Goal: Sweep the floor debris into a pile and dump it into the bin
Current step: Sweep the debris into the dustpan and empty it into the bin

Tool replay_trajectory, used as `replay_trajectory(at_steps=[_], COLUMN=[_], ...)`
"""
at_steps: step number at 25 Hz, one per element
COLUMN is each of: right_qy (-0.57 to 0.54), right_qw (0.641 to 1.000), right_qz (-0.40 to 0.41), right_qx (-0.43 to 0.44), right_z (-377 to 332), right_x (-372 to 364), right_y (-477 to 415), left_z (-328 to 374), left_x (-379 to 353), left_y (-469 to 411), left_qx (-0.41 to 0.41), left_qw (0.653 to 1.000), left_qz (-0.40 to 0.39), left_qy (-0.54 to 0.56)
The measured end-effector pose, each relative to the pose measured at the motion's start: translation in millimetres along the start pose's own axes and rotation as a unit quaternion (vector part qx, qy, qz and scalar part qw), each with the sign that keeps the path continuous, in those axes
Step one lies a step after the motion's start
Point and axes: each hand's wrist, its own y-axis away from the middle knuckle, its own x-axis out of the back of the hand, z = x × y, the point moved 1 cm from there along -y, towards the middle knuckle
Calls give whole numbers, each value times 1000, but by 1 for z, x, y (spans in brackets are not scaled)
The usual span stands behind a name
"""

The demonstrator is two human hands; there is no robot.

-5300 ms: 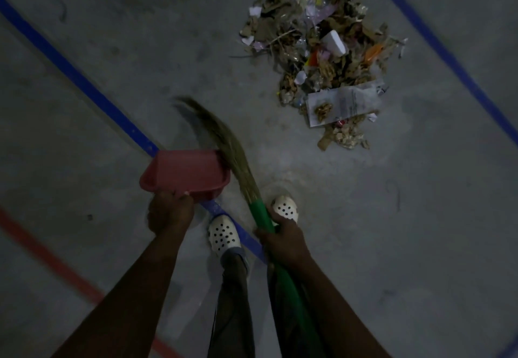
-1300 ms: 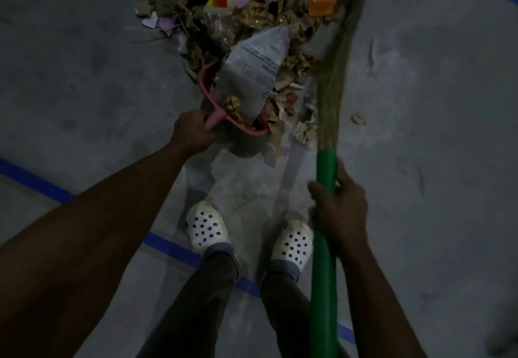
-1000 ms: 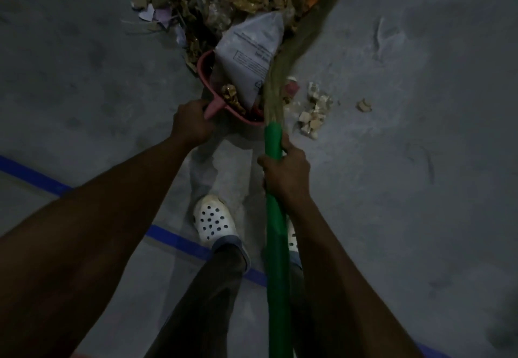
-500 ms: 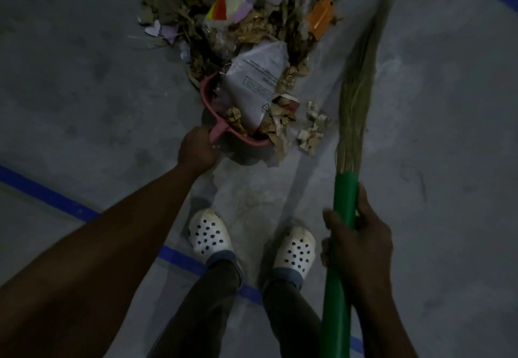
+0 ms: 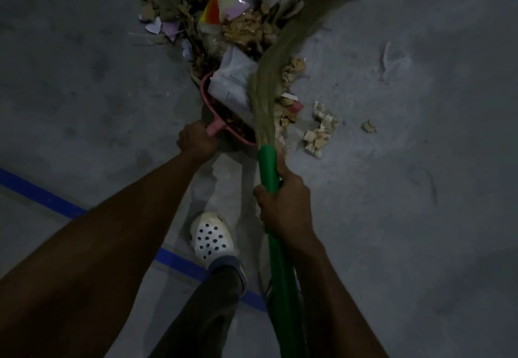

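A pile of debris [image 5: 224, 15], dry leaves, paper scraps and wrappers, lies on the grey floor at the top. My left hand [image 5: 196, 141] grips the handle of a pink dustpan [image 5: 213, 105], whose mouth is pushed into the pile's near edge. A white printed paper [image 5: 232, 82] and brown bits lie in the pan. My right hand [image 5: 283, 206] grips the green handle of a broom [image 5: 269, 82]. Its straw bristles lie across the pan's right side and reach up into the pile.
Loose scraps [image 5: 319, 130] and one stray bit [image 5: 369, 127] lie right of the pan. A blue floor line [image 5: 42, 196] crosses behind my white perforated shoe [image 5: 211, 238]. No bin is in view.
The broom has swung left from the open floor onto the pile and pan, dragging debris toward the pan. My right hand has moved left with it. The dustpan stays put.
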Motion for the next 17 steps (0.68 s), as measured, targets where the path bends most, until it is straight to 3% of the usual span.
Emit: replay_trajectory(at_steps=[6,10,17], right_qy=[100,118,102], right_qw=[993,990,994], right_qz=[-53,-76,-47], right_qx=[19,14,15], right_z=[14,8,2], right_x=[16,33,60], right_y=[35,76,165], left_z=[-15,-27,-15], left_x=[-5,9,45], left_y=[7,29,88], left_qx=[85,85,58], left_qw=[986,971,966], left_qz=[23,16,-7], left_qy=[144,224,252])
